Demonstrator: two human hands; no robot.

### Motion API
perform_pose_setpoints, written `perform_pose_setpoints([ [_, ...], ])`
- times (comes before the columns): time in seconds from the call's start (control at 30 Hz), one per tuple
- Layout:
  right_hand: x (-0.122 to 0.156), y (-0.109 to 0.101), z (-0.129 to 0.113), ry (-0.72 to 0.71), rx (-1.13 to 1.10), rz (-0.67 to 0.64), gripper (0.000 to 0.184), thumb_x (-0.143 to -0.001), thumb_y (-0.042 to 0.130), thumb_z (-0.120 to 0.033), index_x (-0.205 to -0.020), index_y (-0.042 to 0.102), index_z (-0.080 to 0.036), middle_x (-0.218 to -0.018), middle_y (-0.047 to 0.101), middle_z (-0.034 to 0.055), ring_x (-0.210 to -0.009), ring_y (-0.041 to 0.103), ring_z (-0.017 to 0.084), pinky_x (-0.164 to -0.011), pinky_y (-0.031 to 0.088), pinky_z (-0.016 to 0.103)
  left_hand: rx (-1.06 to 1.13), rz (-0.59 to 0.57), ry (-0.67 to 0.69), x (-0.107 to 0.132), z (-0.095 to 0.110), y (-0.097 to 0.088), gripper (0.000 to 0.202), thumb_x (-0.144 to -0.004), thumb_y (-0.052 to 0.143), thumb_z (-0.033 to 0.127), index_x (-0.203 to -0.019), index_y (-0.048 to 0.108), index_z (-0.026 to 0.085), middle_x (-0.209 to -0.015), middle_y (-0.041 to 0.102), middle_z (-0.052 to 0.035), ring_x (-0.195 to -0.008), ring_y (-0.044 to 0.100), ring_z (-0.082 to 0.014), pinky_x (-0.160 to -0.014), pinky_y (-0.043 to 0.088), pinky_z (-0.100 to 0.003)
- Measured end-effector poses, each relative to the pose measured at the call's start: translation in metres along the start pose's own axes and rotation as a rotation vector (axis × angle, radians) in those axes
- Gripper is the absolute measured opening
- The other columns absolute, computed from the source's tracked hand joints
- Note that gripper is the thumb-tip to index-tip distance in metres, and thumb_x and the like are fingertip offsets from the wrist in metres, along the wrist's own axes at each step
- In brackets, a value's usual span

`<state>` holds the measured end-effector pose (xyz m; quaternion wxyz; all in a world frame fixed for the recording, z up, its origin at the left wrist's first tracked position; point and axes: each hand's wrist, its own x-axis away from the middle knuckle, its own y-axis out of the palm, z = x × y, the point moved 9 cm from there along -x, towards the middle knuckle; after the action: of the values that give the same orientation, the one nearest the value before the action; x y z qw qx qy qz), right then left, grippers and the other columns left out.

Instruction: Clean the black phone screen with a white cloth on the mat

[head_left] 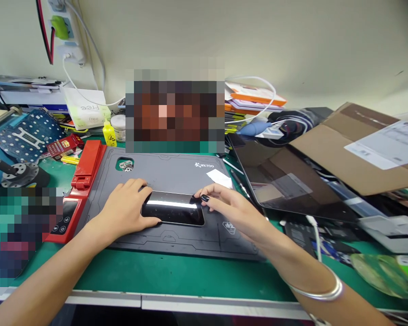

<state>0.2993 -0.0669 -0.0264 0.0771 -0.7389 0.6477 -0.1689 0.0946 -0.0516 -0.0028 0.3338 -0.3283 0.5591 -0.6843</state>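
A glossy black phone screen [172, 208] lies flat on a grey WKTOO work mat [166, 172]. My left hand [125, 206] curves over its left edge, with the thumb along the lower side. My right hand [224, 210] comes in from the right, its dark-nailed fingertips gripping the upper right corner. A silver bangle [321, 290] circles my right wrist. Part of the screen's left end is hidden under my left hand.
A red device with black buttons [71, 213] adjoins the mat's left side. A dark tablet [292, 181] and a cardboard box [353, 145] lie to the right. Green bench matting [156, 271] fills the front, ending at a metal edge [190, 303].
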Motion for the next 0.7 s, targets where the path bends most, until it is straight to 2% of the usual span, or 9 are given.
perform_pose_setpoints([
  [0.7, 0.0018, -0.0012, -0.0008, 0.002, 0.027, -0.019, 0.029, -0.076, 0.063, -0.046, -0.094, 0.061, -0.023, -0.105, 0.067, 0.0093, -0.104, 0.061, 0.027, -0.086, 0.050, 0.041, -0.003, 0.026, 0.018, 0.0013, -0.0004, 0.0001, 0.060, -0.078, 0.073, 0.053, -0.121, 0.061, 0.015, -0.134, 0.056, -0.0143, -0.121, 0.053, -0.0344, -0.098, 0.048, -0.051],
])
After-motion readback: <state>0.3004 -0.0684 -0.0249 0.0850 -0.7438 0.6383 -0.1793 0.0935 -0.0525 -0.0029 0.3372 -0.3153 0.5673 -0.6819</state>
